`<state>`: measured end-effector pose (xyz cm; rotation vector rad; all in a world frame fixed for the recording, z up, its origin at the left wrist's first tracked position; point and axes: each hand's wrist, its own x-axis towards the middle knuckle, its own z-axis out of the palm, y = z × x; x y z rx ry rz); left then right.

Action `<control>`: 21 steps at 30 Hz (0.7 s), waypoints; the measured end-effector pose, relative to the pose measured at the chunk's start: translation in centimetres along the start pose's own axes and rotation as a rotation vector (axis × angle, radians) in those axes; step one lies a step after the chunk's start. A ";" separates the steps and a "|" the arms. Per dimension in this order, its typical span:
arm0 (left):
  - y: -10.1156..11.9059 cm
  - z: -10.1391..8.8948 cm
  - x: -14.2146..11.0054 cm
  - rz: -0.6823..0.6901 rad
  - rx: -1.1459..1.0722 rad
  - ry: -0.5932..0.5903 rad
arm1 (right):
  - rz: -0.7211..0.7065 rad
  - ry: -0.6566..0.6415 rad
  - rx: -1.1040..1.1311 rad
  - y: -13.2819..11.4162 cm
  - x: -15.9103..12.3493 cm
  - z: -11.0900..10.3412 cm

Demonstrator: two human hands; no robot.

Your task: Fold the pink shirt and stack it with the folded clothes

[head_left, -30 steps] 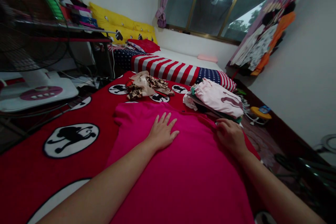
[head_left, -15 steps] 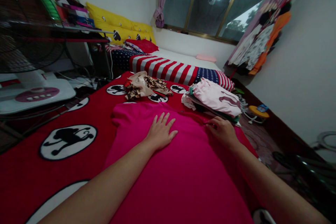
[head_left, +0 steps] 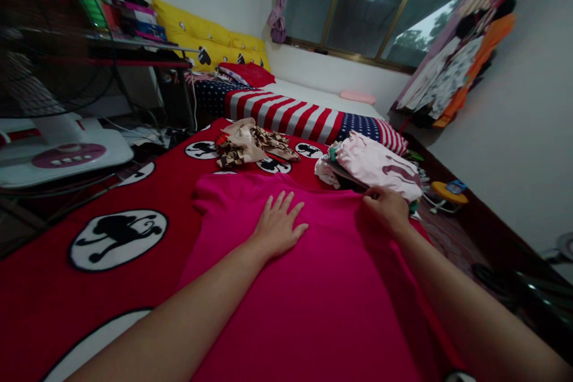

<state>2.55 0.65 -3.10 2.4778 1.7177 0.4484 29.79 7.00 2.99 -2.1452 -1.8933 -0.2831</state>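
Note:
A bright pink T-shirt lies spread over a red blanket with white ovals and black monkey figures. My left hand rests flat on the shirt's upper part, fingers spread. At the shirt's upper right, my right hand pinches the fabric by the shoulder and holds it slightly raised. Just beyond that hand sits a stack of folded clothes with a pale pink garment on top. A crumpled beige and brown patterned cloth lies past the shirt's far edge.
To the left stands a fan with a white base, near a cluttered desk. Behind the blanket is a bed with a striped, starred cover. Clothes hang by the window at right, above a small yellow stool.
My right hand has moved a little to the right and pulled the shirt's upper right edge up and outward, straightening it. My left hand stays flat on the shirt.

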 end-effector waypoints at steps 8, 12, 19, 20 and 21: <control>0.0 -0.2 0.0 0.005 -0.015 -0.019 | 0.012 0.002 -0.055 0.6 -0.6 2.7; 0.0 -0.1 0.1 0.006 -0.006 -0.009 | -0.314 0.150 0.074 -2.0 -2.5 2.2; -0.1 0.3 0.1 0.014 -0.003 0.007 | -0.369 -0.276 0.073 -4.3 -3.4 4.0; -0.1 0.3 0.1 0.012 -0.002 0.008 | -0.330 -0.290 0.077 -5.0 -3.2 3.4; -0.1 0.2 0.1 0.010 -0.001 0.009 | -0.313 -0.279 0.111 -6.0 -3.2 2.5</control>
